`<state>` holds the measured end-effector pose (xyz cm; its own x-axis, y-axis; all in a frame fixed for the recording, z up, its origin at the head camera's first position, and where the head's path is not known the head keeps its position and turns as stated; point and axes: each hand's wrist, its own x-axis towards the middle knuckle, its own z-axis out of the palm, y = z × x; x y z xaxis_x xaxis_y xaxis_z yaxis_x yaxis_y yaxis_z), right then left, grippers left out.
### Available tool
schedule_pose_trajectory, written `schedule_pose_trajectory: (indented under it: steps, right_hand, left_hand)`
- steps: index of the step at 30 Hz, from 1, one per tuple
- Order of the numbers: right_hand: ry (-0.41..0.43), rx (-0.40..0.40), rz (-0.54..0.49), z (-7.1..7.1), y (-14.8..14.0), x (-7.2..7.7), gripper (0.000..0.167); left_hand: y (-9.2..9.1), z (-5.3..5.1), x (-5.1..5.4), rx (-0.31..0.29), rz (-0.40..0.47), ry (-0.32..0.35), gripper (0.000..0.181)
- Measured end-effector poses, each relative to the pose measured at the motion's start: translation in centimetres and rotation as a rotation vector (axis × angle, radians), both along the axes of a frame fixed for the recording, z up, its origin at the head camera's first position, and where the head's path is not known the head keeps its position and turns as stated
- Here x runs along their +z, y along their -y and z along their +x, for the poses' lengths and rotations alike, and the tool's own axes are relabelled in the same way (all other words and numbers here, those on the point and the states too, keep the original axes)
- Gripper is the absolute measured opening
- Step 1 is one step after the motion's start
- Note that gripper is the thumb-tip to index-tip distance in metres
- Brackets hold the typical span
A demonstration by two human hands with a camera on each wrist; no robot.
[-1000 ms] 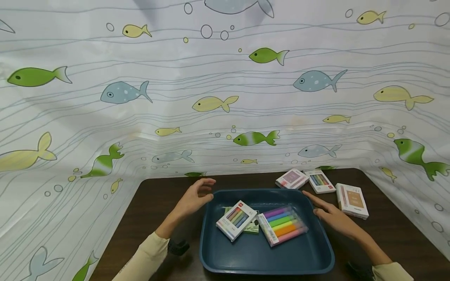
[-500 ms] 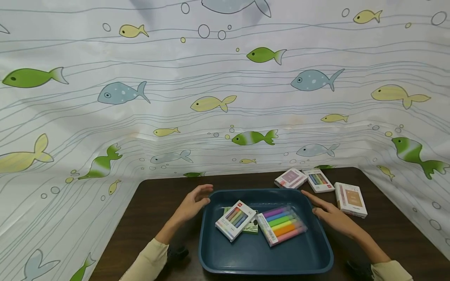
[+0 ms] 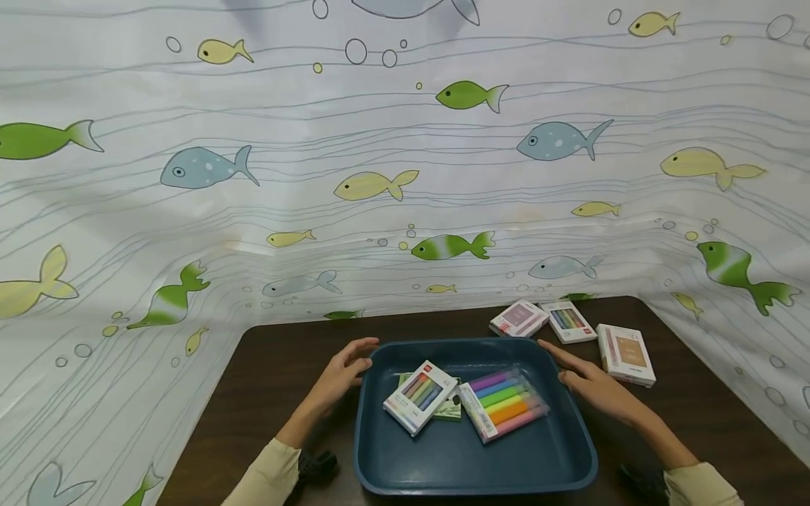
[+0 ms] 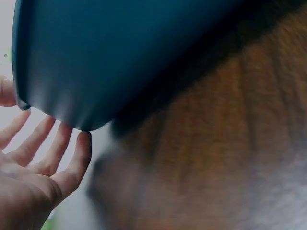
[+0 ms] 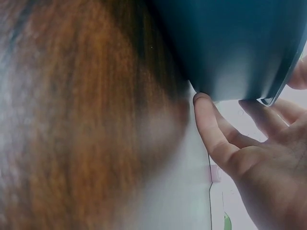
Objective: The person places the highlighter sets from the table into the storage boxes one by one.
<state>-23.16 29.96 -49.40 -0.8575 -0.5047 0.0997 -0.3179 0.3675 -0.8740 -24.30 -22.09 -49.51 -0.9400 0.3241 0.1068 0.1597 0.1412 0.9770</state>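
Note:
A dark blue tray (image 3: 474, 469) stands on the table. At its far left corner is my left hand (image 3: 342, 371), fingertips touching the outer wall; the left wrist view shows these fingers (image 4: 57, 146) spread and fairly straight, thumb near the rim. Along the far right side lies my right hand (image 3: 598, 386), its extended fingers (image 5: 208, 120) against the outer wall. Inside the tray, a white box of coloured sticks (image 3: 420, 398) lies partly over a green box (image 3: 451, 409). Beside them is a clear pack of thick rainbow markers (image 3: 503, 404).
Behind the tray's right corner lie a pink-and-white box (image 3: 519, 318) and a white box with coloured sticks (image 3: 567, 322). A white box with a tan panel (image 3: 626, 354) lies beyond my right hand. A fish-patterned curtain (image 3: 380, 232) surrounds the dark wooden table (image 3: 278, 358).
My left hand has come down and closer to the tray, now meeting its far left corner. The right hand keeps its place at the tray's side. The view has shifted slightly.

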Motion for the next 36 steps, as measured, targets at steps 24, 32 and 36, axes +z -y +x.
schedule_pose_trajectory:
  steps: [24, 32, 36]
  right_hand:
    - [-0.012, -0.007, 0.005, 0.4, -0.3, 0.0, 0.053]
    - [-0.024, 0.012, -0.015, 0.3, -0.3, -0.2, 0.053]
    - [-0.024, 0.043, -0.022, -0.4, -0.5, 0.2, 0.055]
  left_hand:
    - [-0.1, -0.1, -2.2, -0.061, 0.075, -0.082, 0.043]
    - [-0.1, -0.1, -2.7, -0.06, 0.078, -0.084, 0.043]
    - [0.0, -0.1, -2.5, -0.044, 0.082, -0.098, 0.043]
